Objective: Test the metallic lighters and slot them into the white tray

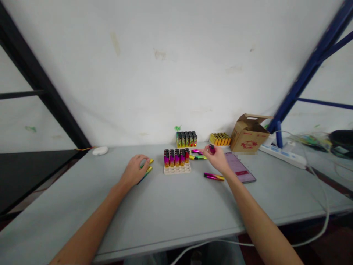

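My right hand (217, 160) is closed round a purple lighter (211, 148) with a black top, held above the table. My left hand (135, 168) rests at the left, its fingers curled over a lighter with a yellow end (151, 161). Beside that hand a blue-green and yellow lighter (145, 174) lies on the table. Between my hands a white holder (177, 170) carries upright purple-to-yellow lighters (177, 159) in its rear rows; its front holes show bare. Loose purple and yellow lighters (214, 177) lie below my right hand, and a green lighter (200, 157) lies left of it.
Behind stand a block of green lighters (186, 140) and a group of yellow cylinders (220, 139) by the wall. An open cardboard box (246, 140), a tablet (241, 168), a power strip (284, 155) and a white cable (327, 198) are at right. A white case (100, 151) sits far left.
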A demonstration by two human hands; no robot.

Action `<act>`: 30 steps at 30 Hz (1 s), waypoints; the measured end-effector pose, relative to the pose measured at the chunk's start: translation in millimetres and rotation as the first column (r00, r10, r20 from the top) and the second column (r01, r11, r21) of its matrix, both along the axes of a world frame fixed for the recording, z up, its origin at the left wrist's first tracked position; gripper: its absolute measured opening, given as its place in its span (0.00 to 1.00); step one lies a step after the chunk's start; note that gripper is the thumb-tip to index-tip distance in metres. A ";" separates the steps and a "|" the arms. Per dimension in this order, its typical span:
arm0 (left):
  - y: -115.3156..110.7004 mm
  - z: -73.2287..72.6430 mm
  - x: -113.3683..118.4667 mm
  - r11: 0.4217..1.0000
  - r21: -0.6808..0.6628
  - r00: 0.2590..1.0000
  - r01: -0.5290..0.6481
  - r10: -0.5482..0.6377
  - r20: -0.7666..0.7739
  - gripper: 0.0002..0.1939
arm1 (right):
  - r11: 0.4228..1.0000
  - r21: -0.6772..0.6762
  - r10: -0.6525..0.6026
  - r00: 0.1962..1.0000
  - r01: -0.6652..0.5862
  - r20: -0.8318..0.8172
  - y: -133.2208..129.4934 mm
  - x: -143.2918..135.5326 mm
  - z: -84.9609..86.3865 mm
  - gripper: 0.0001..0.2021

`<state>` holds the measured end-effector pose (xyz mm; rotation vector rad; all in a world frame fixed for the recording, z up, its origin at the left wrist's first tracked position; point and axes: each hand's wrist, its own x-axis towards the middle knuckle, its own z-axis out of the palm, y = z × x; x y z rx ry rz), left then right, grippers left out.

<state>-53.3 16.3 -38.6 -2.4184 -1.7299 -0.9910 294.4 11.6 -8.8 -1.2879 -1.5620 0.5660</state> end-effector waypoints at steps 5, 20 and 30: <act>-1.0 1.2 1.1 1.000 -0.001 1.000 -0.009 0.009 0.020 0.20 | 0.888 0.016 -0.424 0.802 0.460 0.421 11.9 41.9 -17.9 0.14; -2.3 4.4 0.5 1.000 -0.002 1.000 -0.017 0.017 -0.001 0.22 | 0.984 0.092 -0.177 0.899 0.153 0.401 -0.2 5.9 -22.5 0.17; -0.7 1.4 0.4 1.000 0.009 1.000 0.002 -0.002 0.002 0.21 | 0.871 0.308 -0.434 0.894 0.384 0.113 -1.5 6.8 -22.7 0.26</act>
